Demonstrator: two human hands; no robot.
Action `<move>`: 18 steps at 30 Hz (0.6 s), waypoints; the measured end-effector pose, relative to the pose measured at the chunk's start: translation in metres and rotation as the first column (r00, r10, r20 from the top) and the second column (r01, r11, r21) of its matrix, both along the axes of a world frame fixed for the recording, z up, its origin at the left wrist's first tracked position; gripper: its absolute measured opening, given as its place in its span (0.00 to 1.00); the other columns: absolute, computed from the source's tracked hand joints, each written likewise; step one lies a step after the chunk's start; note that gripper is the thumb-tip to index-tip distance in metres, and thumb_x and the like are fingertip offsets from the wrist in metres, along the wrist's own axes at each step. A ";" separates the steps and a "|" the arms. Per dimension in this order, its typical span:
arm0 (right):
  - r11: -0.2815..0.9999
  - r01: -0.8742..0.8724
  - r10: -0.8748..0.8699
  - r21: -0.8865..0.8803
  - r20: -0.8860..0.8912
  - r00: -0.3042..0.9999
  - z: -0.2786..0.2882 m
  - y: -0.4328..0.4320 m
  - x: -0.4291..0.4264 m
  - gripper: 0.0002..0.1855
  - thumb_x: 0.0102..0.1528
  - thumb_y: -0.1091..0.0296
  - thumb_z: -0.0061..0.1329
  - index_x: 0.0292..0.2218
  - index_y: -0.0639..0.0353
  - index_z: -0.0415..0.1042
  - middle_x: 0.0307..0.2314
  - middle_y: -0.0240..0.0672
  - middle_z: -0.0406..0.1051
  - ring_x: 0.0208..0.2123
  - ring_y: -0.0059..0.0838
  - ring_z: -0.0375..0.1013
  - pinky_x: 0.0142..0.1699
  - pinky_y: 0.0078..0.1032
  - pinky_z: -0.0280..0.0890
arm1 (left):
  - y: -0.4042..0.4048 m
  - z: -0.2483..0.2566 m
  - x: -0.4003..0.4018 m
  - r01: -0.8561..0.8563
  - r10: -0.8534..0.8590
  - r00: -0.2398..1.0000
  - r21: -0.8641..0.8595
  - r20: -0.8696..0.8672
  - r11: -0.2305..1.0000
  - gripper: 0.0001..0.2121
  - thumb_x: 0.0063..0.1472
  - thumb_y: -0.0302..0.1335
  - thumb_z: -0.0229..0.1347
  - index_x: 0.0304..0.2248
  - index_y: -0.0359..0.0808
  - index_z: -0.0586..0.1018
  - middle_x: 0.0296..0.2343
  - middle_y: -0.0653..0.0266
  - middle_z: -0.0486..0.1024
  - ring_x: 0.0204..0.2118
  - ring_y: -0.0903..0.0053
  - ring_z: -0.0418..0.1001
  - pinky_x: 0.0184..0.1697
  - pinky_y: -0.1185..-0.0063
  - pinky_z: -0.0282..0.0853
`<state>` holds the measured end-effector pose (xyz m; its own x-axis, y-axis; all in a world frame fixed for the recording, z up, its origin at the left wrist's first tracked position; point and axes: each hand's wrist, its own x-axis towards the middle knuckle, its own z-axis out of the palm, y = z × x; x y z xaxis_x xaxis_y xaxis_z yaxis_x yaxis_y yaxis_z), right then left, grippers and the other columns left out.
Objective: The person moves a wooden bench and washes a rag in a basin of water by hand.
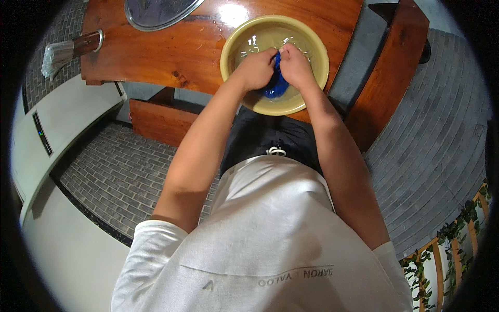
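Observation:
A yellow plastic basin (pixel 275 110) holding water stands at the front edge of a wooden table. Inside its rim, my left hand (pixel 258 70) and my right hand (pixel 295 64) come close together over the water. Both grip a wet blue cloth (pixel 277 84), which hangs between them with its lower part in the water. My fingertips are partly hidden, curled inward around the top of the cloth.
A round glass-like tray (pixel 160 15) lies at the back of the wooden table (pixel 163 58). A holder with plastic-wrapped items (pixel 58 54) is at its left end. Wooden benches (pixel 390 93) flank the table, and a white cabinet-like appliance (pixel 70 113) stands left.

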<state>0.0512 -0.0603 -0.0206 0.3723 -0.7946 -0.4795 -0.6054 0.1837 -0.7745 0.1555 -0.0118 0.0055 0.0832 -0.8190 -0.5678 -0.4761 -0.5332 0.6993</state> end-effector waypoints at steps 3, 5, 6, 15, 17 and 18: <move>0.997 -0.050 0.042 -0.063 -0.123 0.991 -0.002 -0.001 0.001 0.12 0.52 0.65 0.34 0.32 0.63 0.64 0.30 0.53 0.66 0.35 0.52 0.63 0.41 0.38 0.58 | 0.001 0.002 0.003 0.021 -0.019 0.998 -0.038 0.054 0.999 0.07 0.54 0.24 0.42 0.32 0.33 0.68 0.29 0.44 0.69 0.34 0.50 0.65 0.35 0.67 0.61; 0.997 -0.002 -0.004 -0.072 -0.086 0.996 -0.002 -0.003 -0.001 0.12 0.51 0.65 0.36 0.33 0.63 0.64 0.29 0.51 0.67 0.36 0.51 0.64 0.41 0.36 0.59 | 0.002 0.005 0.006 -0.014 0.027 0.995 -0.136 0.099 0.991 0.06 0.53 0.24 0.44 0.32 0.33 0.68 0.28 0.46 0.69 0.33 0.52 0.66 0.34 0.69 0.62; 0.997 0.016 -0.022 -0.079 -0.073 0.997 -0.004 -0.005 -0.003 0.12 0.51 0.65 0.37 0.34 0.63 0.65 0.29 0.51 0.67 0.36 0.51 0.64 0.41 0.35 0.59 | 0.001 0.004 0.009 -0.018 0.039 0.992 -0.176 0.119 0.984 0.06 0.53 0.24 0.46 0.32 0.33 0.68 0.27 0.47 0.70 0.32 0.54 0.67 0.34 0.70 0.62; 0.963 0.100 -0.194 0.250 0.385 0.902 0.014 0.006 -0.021 0.14 0.47 0.84 0.37 0.38 0.63 0.62 0.33 0.43 0.67 0.36 0.27 0.67 0.42 0.19 0.59 | 0.016 0.014 0.012 -0.229 0.238 0.971 -0.236 0.010 0.944 0.15 0.47 0.14 0.49 0.37 0.33 0.66 0.31 0.55 0.70 0.35 0.69 0.69 0.39 0.79 0.63; 0.955 0.100 -0.216 0.280 0.420 0.882 0.013 0.005 -0.021 0.15 0.48 0.85 0.36 0.39 0.65 0.61 0.33 0.42 0.67 0.36 0.25 0.66 0.42 0.18 0.59 | 0.017 0.013 0.012 -0.257 0.260 0.965 -0.231 -0.017 0.939 0.16 0.47 0.13 0.48 0.38 0.33 0.66 0.31 0.55 0.70 0.36 0.70 0.69 0.39 0.79 0.62; 0.951 0.094 -0.218 0.293 0.428 0.877 0.013 0.004 -0.021 0.16 0.48 0.86 0.35 0.40 0.65 0.60 0.33 0.42 0.67 0.36 0.25 0.66 0.42 0.17 0.59 | 0.016 0.013 0.013 -0.244 0.247 0.969 -0.242 -0.019 0.939 0.17 0.47 0.13 0.47 0.39 0.33 0.66 0.32 0.55 0.69 0.36 0.70 0.68 0.40 0.79 0.62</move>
<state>0.0301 -0.0563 -0.0076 0.4782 -0.7333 -0.4834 -0.1485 0.4749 -0.8674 0.1682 0.0044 0.0185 0.3047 -0.8840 -0.3546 -0.3605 -0.4517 0.8161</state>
